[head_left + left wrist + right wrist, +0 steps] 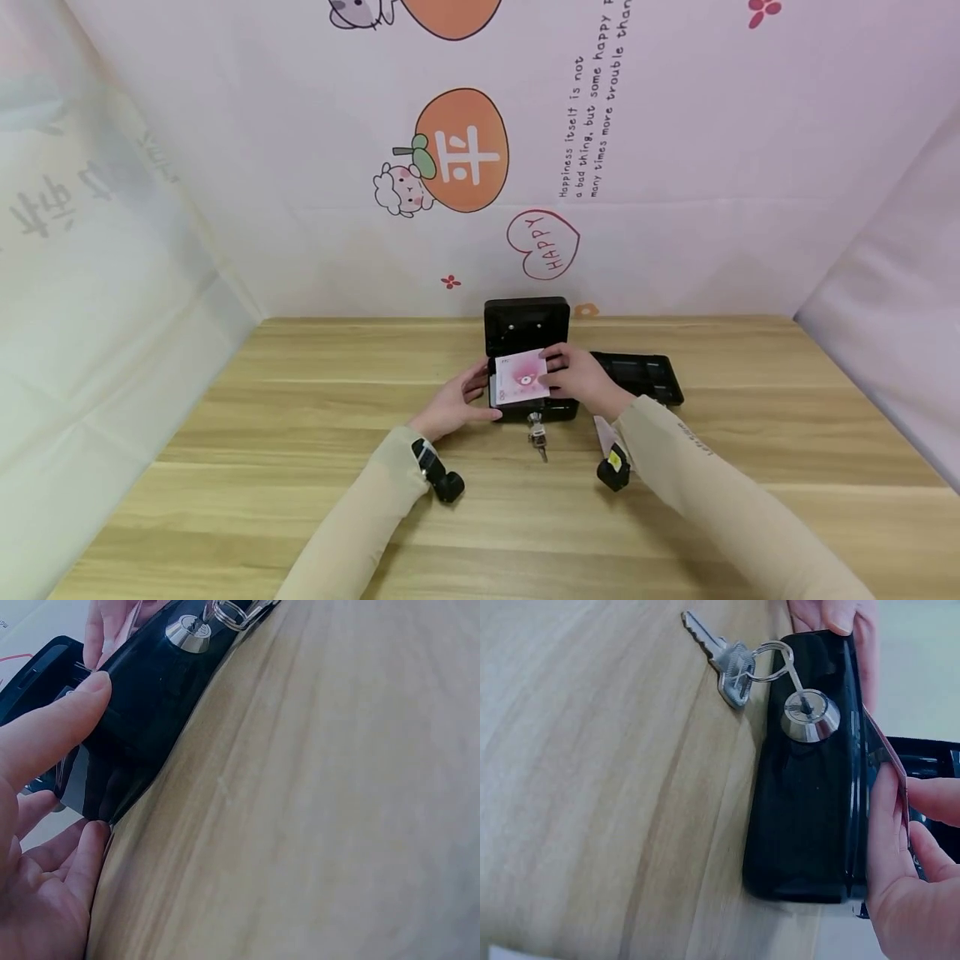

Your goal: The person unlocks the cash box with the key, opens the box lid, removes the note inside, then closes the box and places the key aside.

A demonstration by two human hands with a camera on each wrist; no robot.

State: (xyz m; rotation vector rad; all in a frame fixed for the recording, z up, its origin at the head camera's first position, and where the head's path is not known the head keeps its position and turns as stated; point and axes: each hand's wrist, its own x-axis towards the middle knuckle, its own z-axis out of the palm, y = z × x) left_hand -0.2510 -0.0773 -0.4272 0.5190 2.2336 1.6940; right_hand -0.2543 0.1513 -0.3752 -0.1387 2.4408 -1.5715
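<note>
A black metal cash box (555, 411) stands on the table with its lid (527, 327) raised at the back. My left hand (452, 405) holds the box at its front left corner, thumb (56, 727) on the upper edge and fingers against the side. With my right hand (587, 380) I pinch a pink printed card (521, 377) by its right end, over the box opening. The card hides most of the inside. From the front lock (810, 716) hangs a ring with a key (736, 673).
To the right of the box lies a black compartment tray (647, 375), partly behind my right hand. A pale flat piece (603, 432) shows beneath the right wrist. The wooden table (300, 467) meets a printed cloth wall (675, 250) behind the box.
</note>
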